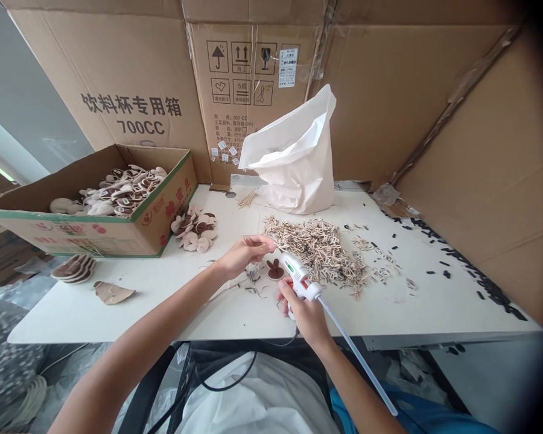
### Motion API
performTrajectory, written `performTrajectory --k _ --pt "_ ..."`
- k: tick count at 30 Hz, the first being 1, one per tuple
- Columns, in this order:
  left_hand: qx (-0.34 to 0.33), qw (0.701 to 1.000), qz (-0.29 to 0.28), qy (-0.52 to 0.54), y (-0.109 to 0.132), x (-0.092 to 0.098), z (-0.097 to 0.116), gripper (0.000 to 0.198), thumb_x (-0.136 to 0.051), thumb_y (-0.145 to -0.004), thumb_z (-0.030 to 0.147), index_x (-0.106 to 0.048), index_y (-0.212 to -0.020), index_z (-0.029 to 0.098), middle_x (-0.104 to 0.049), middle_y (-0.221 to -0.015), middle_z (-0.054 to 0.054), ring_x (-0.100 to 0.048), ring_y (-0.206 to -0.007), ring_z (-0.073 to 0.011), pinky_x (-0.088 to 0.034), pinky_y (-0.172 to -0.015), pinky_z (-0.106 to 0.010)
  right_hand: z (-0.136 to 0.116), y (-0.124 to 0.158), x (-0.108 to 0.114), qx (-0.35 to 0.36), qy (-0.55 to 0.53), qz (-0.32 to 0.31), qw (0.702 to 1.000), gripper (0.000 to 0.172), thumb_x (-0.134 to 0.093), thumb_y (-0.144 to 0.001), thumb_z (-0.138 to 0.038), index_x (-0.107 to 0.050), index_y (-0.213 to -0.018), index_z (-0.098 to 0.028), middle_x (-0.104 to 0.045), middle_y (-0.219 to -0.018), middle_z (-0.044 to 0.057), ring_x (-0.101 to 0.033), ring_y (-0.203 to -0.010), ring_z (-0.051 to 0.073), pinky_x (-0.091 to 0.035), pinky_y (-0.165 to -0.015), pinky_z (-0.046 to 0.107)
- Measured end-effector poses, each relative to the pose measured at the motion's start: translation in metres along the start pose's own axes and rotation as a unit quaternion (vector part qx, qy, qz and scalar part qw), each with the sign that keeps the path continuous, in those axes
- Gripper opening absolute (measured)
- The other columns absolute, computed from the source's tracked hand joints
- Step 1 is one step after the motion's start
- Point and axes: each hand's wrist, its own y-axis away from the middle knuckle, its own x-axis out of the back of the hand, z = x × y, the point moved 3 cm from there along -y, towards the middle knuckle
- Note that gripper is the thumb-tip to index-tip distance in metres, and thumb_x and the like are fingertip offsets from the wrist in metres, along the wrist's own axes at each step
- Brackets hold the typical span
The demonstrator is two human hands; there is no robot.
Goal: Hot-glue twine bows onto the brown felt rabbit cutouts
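Note:
My right hand [305, 310] is wrapped round the grip of a white hot glue gun [294, 268]. A long clear glue stick [357, 349] sticks out of the gun's back end. My left hand [247, 253] pinches a small beige strip right at the nozzle, its far end hard to make out. Below the nozzle lies a brown, rabbit-shaped felt piece [275, 272] on the white table [163, 313]. Just beyond the gun spreads a heap of small beige strips [321, 247], some with dark parts.
A cardboard box [95, 235] of pale and brown felt pieces stands left, with a small pile of felt pieces [194, 229] beside it. A white bag [298, 181] stands behind the heap. Black bits [452, 253] litter the right side. Cardboard walls [411, 90] enclose the back.

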Motion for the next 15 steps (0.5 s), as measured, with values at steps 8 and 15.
performTrajectory --k 8,15 --pt "0.039 0.998 0.004 0.043 -0.0015 0.0020 -0.0067 0.029 -0.089 -0.073 0.036 -0.079 -0.089 0.014 -0.065 -0.085 -0.004 -0.030 -0.054 -0.0044 -0.018 -0.050 -0.026 -0.0023 0.0005 -0.0005 0.003 0.007 -0.001 1.000 0.038 -0.076 -0.087 -0.057 -0.064 -0.088 -0.020 -0.064 -0.067 0.000 -0.053 -0.046 0.012 -0.044 -0.044 0.025" --pt "0.051 0.997 0.002 0.049 -0.0004 0.0024 -0.0044 0.027 -0.087 -0.077 0.034 -0.078 -0.089 0.012 -0.064 -0.083 -0.004 -0.030 -0.055 -0.0040 -0.017 -0.050 -0.026 0.0028 -0.0002 0.0011 0.004 0.009 -0.011 1.000 0.033 -0.073 -0.091 -0.052 -0.063 -0.090 -0.021 -0.063 -0.067 -0.002 -0.053 -0.046 0.011 -0.044 -0.046 0.024"
